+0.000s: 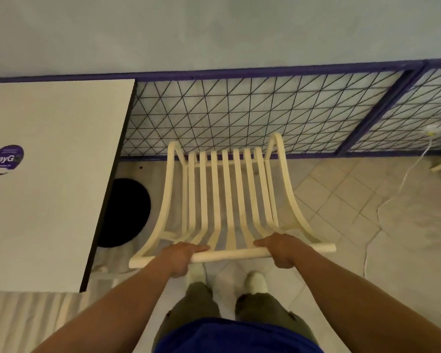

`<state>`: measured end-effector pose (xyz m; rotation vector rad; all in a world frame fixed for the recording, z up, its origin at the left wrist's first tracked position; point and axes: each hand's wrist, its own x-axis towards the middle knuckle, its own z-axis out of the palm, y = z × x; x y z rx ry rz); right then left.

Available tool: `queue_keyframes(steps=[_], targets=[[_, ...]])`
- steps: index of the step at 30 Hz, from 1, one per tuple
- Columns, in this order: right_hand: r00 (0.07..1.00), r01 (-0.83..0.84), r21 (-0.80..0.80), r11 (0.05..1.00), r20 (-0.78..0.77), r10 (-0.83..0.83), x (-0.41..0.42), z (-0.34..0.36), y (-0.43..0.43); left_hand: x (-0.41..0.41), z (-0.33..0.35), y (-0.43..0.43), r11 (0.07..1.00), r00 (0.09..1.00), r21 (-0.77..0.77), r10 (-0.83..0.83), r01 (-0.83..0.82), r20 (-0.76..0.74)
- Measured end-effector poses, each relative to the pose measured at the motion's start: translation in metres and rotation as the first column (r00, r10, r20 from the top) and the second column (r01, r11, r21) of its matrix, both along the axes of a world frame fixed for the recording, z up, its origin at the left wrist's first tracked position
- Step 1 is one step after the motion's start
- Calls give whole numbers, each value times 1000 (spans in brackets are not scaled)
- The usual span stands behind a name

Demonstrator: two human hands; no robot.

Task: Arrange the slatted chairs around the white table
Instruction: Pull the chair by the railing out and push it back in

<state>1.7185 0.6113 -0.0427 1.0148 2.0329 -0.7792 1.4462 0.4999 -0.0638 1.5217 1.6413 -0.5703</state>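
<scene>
A cream slatted chair (227,197) stands on the tiled floor in front of me, its seat facing the railing. My left hand (181,256) grips the left part of its top back rail. My right hand (280,248) grips the right part of the same rail. The white table (54,179) is at the left, its right edge a short gap from the chair's left side. Part of a second slatted chair (36,317) shows at the bottom left, below the table's near edge.
A purple-framed wire mesh railing (239,113) runs across just beyond the chair. The table's round black base (127,212) lies on the floor between table and chair. A white cable (413,169) trails over the floor at the right. My feet stand right behind the chair.
</scene>
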Motion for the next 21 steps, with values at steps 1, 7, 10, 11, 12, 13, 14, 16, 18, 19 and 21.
queue_keyframes(steps=[1, 7, 10, 11, 12, 13, 14, 16, 18, 19, 21], targets=[[1000, -10, 9, 1000, 1, 10, 4, 0, 1, 6, 2, -2, 1000, 1000, 4, 3, -3, -5], [1000, -7, 52, 999, 0, 7, 13, -4, 0, 11, -1, -3, 1000, 1000, -16, 23, -23, 16], [999, 6, 72, 997, 31, -8, 9, -2, -2, 10, -2, 0, 999, 999, -24, 26, -25, 28], [999, 14, 85, 996, 36, -17, 8, -3, -4, 11, -3, 0, 999, 998, -29, 42, -41, 37], [999, 23, 91, 996, 43, -27, 8, -4, -4, 11, -4, 1, 997, 996, -43, 69, -67, 53], [999, 30, 94, 995, 42, -35, 9, -6, -3, 10, -5, 3, 994, 992, -56, 100, -96, 71], [998, 39, 96, 995, 42, -43, 8, -7, -2, 9, -6, 5, 990, 988, -68, 127, -121, 90], [997, 64, 80, 995, 36, -67, 8, -8, -2, 9, -5, 6, 988, 984, -90, 139, -129, 108], [996, 75, 69, 995, 35, -78, 8, -8, -2, 10, -3, 4, 993, 992, -79, 93, -87, 84], [997, 73, 68, 995, 28, -75, 9, -9, 0, 11, -2, 3, 996, 996, -68, 68, -64, 60], [999, 45, 78, 996, 26, -47, 11, -10, 2, 13, -2, 1, 998, 999, -44, 39, -39, 8]])
